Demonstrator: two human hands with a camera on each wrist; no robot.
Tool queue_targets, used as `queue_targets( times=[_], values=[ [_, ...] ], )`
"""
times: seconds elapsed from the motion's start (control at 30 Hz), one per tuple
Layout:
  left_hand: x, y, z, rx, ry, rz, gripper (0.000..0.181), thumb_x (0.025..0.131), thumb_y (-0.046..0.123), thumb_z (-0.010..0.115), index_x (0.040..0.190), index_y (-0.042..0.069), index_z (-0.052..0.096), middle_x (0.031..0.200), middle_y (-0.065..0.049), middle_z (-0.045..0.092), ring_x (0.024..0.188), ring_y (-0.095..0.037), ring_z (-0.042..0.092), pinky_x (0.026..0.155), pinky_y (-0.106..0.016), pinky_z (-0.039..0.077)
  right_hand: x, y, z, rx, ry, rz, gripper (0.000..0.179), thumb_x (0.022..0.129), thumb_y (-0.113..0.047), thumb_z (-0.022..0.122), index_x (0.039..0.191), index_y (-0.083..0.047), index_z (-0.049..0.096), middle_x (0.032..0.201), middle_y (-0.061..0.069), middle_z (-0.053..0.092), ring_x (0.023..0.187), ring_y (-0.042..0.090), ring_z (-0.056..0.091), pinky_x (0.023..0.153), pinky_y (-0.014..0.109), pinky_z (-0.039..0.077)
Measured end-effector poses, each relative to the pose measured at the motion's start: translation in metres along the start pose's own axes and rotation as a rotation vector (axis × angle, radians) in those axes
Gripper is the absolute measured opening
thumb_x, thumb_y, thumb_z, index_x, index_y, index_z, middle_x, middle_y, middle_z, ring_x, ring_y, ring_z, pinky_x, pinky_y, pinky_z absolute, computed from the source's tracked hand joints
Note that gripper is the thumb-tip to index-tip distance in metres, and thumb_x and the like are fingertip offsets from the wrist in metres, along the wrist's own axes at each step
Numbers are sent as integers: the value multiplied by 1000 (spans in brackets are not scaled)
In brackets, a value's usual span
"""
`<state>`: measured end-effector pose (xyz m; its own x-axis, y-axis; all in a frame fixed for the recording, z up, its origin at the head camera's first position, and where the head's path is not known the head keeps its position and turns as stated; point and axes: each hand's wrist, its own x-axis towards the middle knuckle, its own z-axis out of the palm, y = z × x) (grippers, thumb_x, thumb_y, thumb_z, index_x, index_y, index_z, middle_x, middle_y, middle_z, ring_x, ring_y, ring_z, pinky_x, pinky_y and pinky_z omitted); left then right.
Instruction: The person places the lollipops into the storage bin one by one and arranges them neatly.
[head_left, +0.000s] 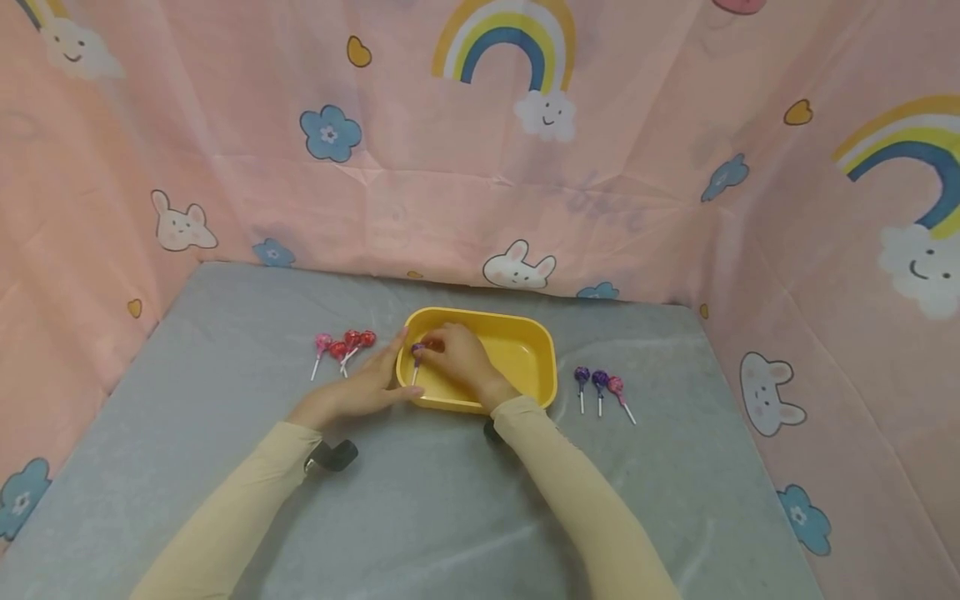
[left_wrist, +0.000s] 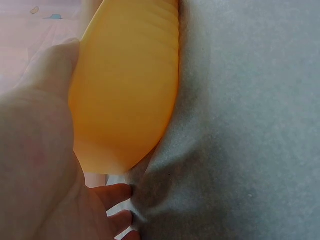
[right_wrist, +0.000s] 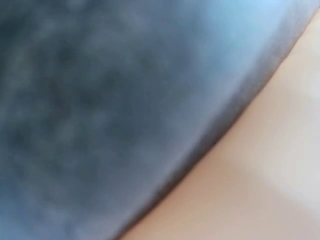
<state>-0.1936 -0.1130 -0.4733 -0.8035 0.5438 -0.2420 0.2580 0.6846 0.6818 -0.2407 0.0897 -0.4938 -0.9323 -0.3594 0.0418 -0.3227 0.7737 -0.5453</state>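
Observation:
Inside the left end of a yellow plastic box (head_left: 528, 358), my right hand (head_left: 463, 360) pinches a purple-wrapped lollipop (head_left: 416, 367) near its head, its white stick pointing down toward the near rim. My left hand (head_left: 358, 390) rests against the box's left end with fingers extended, thumb toward the near rim. In the left wrist view the thumb lies along the yellow wall (left_wrist: 125, 85), and the other fingers (left_wrist: 119, 196) reach out just past the box's end. The right wrist view is blurred, showing only skin and a dark grey-blue surface.
Left of the box lie a pink lollipop (head_left: 322, 342) and several red lollipops (head_left: 352, 337). On its right are two purple lollipops (head_left: 599, 379) and one pink lollipop (head_left: 616, 385). A grey cloth (head_left: 420, 508) covers the table; pink printed curtains (head_left: 405, 208) enclose its back and sides.

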Motion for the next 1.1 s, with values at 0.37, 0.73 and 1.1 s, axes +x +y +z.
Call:
queue_targets(
  times=[0.37,0.73,1.1],
  values=[
    [0,-3,0,4,-7,-12,108,90,65,56,157,23,-18,169,-13,2,153,-43,13,124,-59,16,0,0,3,5,-11,10,27,92,-41,68,107,-20,76,94,-3,64,92,15,52,89,32,45],
    [2,-3,3,6,13,-2,106,93,61,56,157,23,-19,168,-15,3,153,-42,13,124,-59,16,-2,2,0,13,1,19,30,91,-41,69,110,-18,73,96,-1,63,92,16,53,87,32,46],
    [0,0,1,8,-3,-29,107,91,65,55,157,25,-19,169,-12,2,154,-40,12,125,-57,16,-4,3,-5,116,-13,34,39,90,-41,71,120,-16,69,104,0,66,94,17,56,92,34,50]
  ],
)
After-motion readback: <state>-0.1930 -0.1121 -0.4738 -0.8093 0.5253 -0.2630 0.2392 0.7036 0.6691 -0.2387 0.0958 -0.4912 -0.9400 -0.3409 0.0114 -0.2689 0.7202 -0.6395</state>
